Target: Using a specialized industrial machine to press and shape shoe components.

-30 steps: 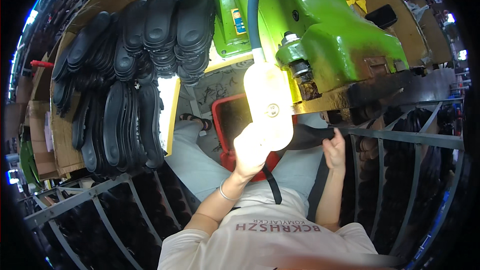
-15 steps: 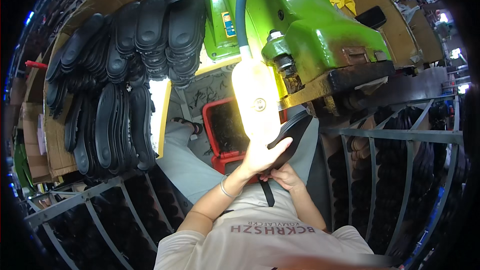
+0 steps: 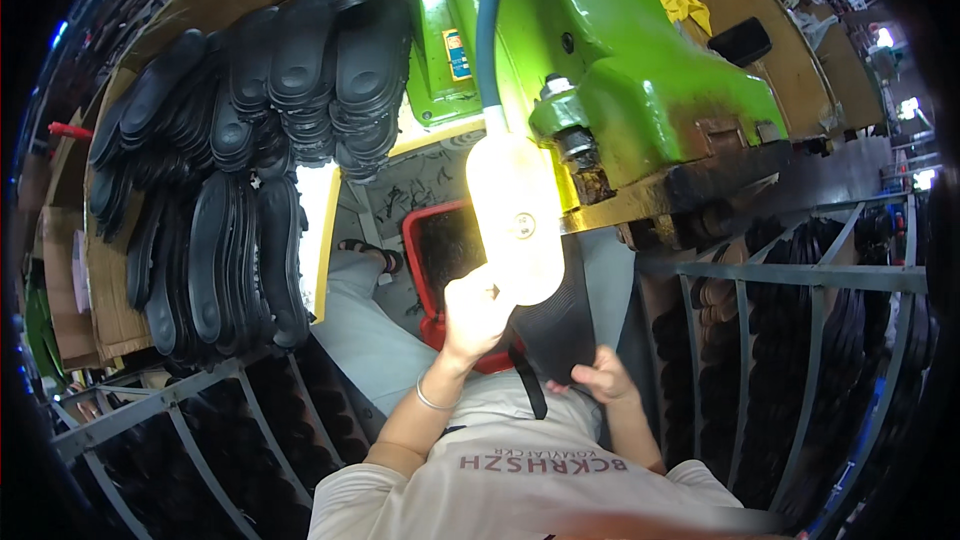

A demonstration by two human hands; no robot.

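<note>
A black shoe sole (image 3: 562, 340) with a ribbed surface is held over my lap, its upper end hidden behind the glowing lamp (image 3: 518, 220). My right hand (image 3: 605, 378) grips the lower end of the sole, thumb on top. Just left of the sole, my left hand (image 3: 475, 318) is closed beside the lamp's lower edge. Glare washes out its fingertips, so what they hold cannot be made out. A dark strap (image 3: 530, 385) hangs at my waist between the hands.
A green machine (image 3: 650, 90) with a dark metal lower edge overhangs at the right. Stacks of black soles (image 3: 230, 250) fill a cardboard box (image 3: 120, 305) at left. Below the lamp is a red bin (image 3: 428, 290). Metal racks (image 3: 780, 270) flank me.
My left hand has moved left and closed, off the sole. The sole has turned and come lower, and my right hand has shifted right and down onto its end.
</note>
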